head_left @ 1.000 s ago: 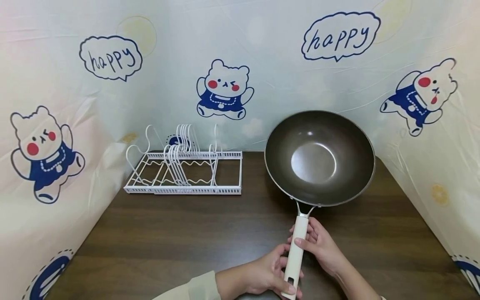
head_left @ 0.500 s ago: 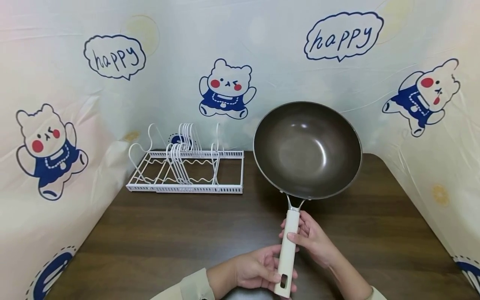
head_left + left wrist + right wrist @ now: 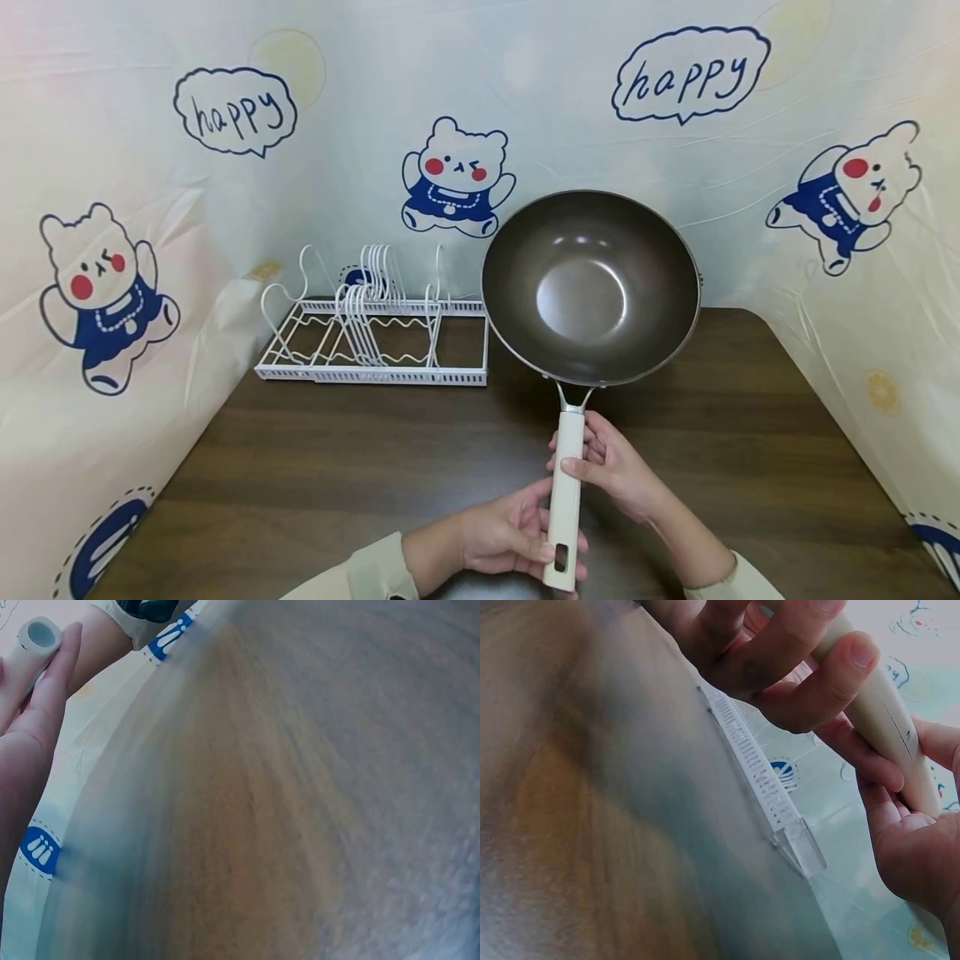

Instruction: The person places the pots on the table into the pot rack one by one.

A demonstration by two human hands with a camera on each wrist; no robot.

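Note:
A deep dark wok (image 3: 585, 283) with a cream handle (image 3: 567, 475) is held up over the table, its inside facing the head camera. Near the handle's lower end, by the hanging hole, my left hand (image 3: 506, 533) grips it with the thumb across the front. My right hand (image 3: 618, 471) holds the upper part of the handle, thumb in front and fingers behind. From the right wrist view, curled fingers (image 3: 817, 682) wrap the underside of the handle. In the left wrist view only the handle's end (image 3: 37, 636) and part of the left hand show.
A white wire rack (image 3: 375, 375) with several upright loops stands on the back left of the wooden table (image 3: 337, 467). The wok's left rim overlaps the rack's right end in the head view. A printed curtain (image 3: 562, 100) hangs behind and along both sides.
Both hands have carried the wok left and slightly up, toward the rack. Its handle now points more nearly straight down in the head view. The grip looks the same.

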